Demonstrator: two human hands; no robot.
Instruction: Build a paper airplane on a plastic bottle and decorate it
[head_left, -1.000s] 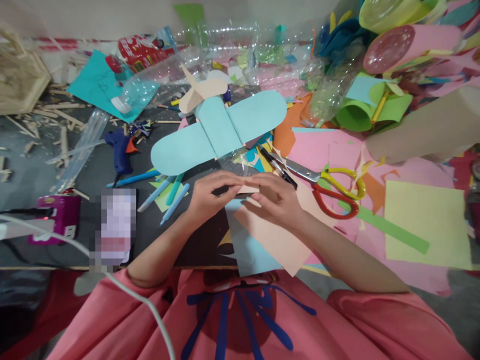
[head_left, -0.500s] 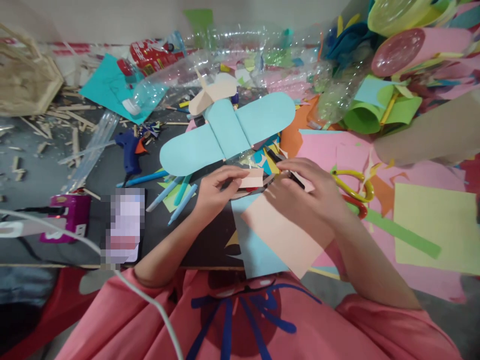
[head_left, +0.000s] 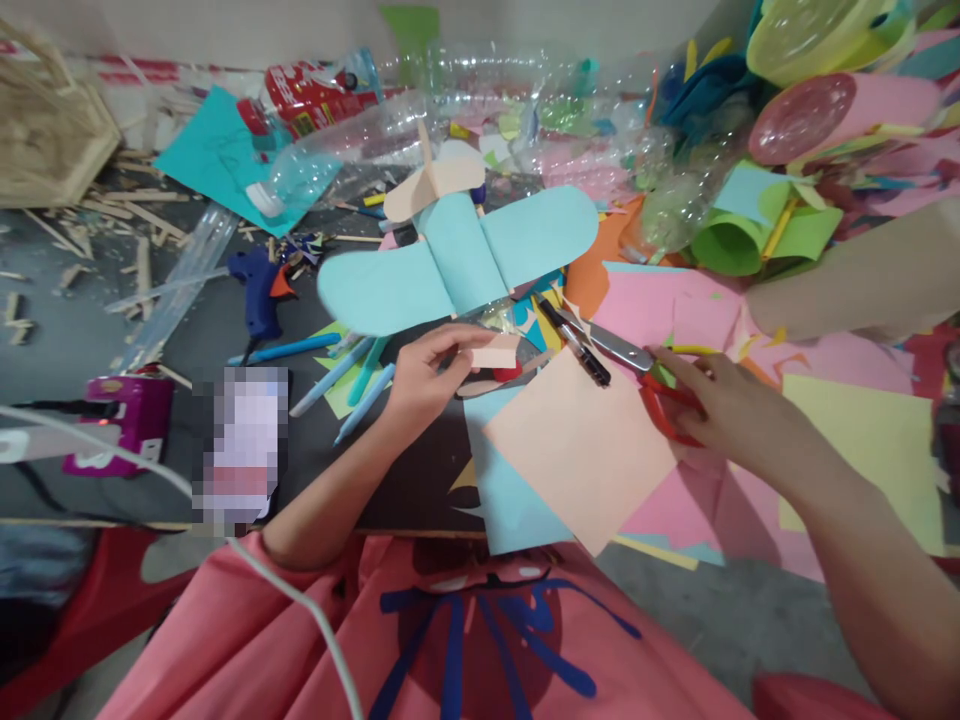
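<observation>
My left hand [head_left: 431,375] pinches a small peach strip of paper [head_left: 496,353] between thumb and fingers, just in front of the light-blue paper airplane [head_left: 461,255]. My right hand [head_left: 720,405] has its fingers on the red handle of a pair of scissors [head_left: 619,347], whose metal blades point left toward the plane. A black marker [head_left: 576,343] lies by the blades, at the top corner of a peach paper sheet [head_left: 581,450]. Below the left fingers is something red, partly hidden.
A blue glue gun [head_left: 259,290], several blue pens [head_left: 322,385] and a phone [head_left: 247,440] lie on the left. Clear plastic bottles [head_left: 360,140] line the back. Coloured paper covers the right, with a green paper roll [head_left: 731,245] behind. A white cable [head_left: 150,465] crosses the front left.
My right hand has let go of the black marker, moved right and taken the scissors by the handle. My left hand still holds the peach strip in about the same place.
</observation>
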